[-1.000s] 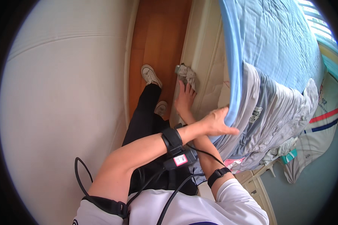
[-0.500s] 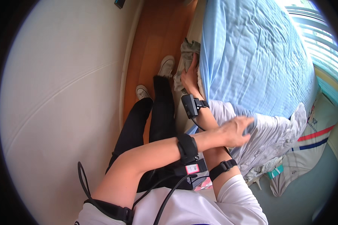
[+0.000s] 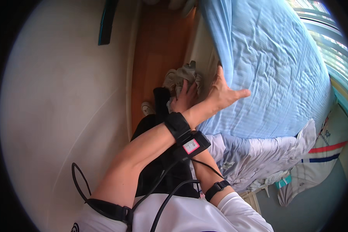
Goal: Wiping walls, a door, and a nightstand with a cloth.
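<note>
My left arm crosses over my right one. My left hand [image 3: 223,94] is at the side edge of a light blue bed sheet [image 3: 270,69], thumb spread wide from the fingers and nothing gripped. Its fingers point along the hanging edge of the sheet, partly out of sight. Below and to the left of it, my right hand [image 3: 186,97] grips a crumpled grey-white cloth [image 3: 187,73], fingers over the folds. The cloth hangs beside the bed, above my shoe.
A wrinkled pale lilac cloth [image 3: 263,154] lies at the near end of the bed. Beyond it is a white garment with red and blue stripes [image 3: 317,162]. A pale wall [image 3: 65,96] rises on the left, a slatted window [image 3: 321,27] at far right. Wooden floor [image 3: 158,38] runs between.
My left hand has moved up and left from above the lilac cloth to the blue sheet's edge. My right hand and the grey cloth have shifted left and down, away from the bed side.
</note>
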Available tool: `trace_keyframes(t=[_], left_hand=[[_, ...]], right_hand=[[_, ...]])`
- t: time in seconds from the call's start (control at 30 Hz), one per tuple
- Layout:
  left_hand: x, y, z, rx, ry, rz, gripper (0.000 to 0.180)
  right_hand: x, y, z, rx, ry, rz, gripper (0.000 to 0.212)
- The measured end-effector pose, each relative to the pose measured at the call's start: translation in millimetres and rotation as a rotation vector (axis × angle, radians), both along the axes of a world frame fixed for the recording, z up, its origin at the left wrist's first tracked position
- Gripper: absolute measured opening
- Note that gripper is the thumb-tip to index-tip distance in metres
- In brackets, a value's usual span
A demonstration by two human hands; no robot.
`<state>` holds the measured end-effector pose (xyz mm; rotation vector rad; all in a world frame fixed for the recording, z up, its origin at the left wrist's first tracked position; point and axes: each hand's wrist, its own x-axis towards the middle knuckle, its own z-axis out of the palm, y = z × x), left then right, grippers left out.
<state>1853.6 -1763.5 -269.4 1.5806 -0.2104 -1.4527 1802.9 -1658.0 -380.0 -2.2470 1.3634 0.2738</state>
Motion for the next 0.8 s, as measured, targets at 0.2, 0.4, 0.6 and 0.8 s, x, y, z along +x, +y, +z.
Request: trace_keyframes(t=[0.2,0.4,0.6,0.8], left_hand=[[13,-6,6,-0.069,0.061,-0.137,0.118],[47,-43,5,0.089,0.363,-0.302,0.127],[66,-35,1,0.099,0.608,-0.337,0.127],[73,5,-12,0.255,0.315,-0.224,0.113]], right_hand=[[85,-95,-22,-0.083,-0.1,-0.032,0.087],[135,-153,-36,-0.215,-0.018,-0.053,0.094],[128,-145,-17,-0.127,0.098,-0.029,0.097],[59,-25,16,-0.139,0.074,0.005,0.073]])
